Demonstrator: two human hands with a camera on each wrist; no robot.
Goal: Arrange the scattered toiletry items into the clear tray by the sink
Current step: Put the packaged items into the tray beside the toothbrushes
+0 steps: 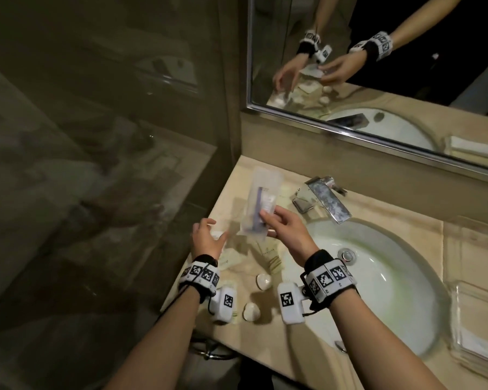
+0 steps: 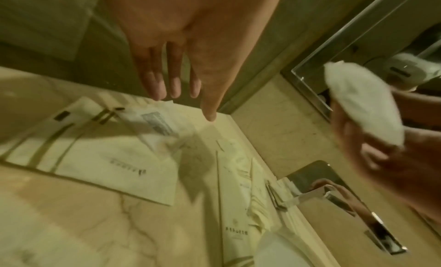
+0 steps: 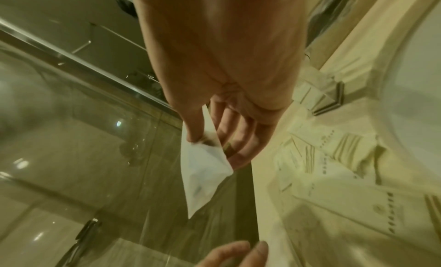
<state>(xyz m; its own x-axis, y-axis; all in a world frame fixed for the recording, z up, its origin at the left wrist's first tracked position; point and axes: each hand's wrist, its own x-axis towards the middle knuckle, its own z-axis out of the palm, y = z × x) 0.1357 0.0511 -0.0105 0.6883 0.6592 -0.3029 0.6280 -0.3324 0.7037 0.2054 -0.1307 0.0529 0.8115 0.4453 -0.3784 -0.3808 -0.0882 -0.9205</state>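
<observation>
A clear plastic pouch (image 1: 261,205), holding what appears to be a toothbrush and a small tube, is pinched near its lower end by the right hand (image 1: 286,230) and held upright above the tabletop (image 1: 378,232), left of the basin (image 1: 378,280). In the right wrist view the thumb and fingers are seen closed on a corner of the film. The left hand (image 1: 207,239) is held apart from the pouch, fingers extended and relaxed, holding nothing, above the flat sachets (image 1: 265,246) lying on the left of the tabletop. Two small white caps (image 1: 263,281) rest nearer the front edge. The clear tray (image 1: 476,319) stands at the far right of the basin, well apart from both hands.

Risks noted, as judgement only:
- The pouch is held by one corner; the slick film could slip from the pinch during the carry over the basin, and the item would drop into the bowl.
- The faucet (image 1: 326,199) stands just beside the likely path and could be struck by the tall pouch.
- The sachets overlap one another; a hasty pick could drag a neighbour off the left edge of the tabletop.
- The pictures are blurred, so the exact contents of the pouch cannot be confirmed.
</observation>
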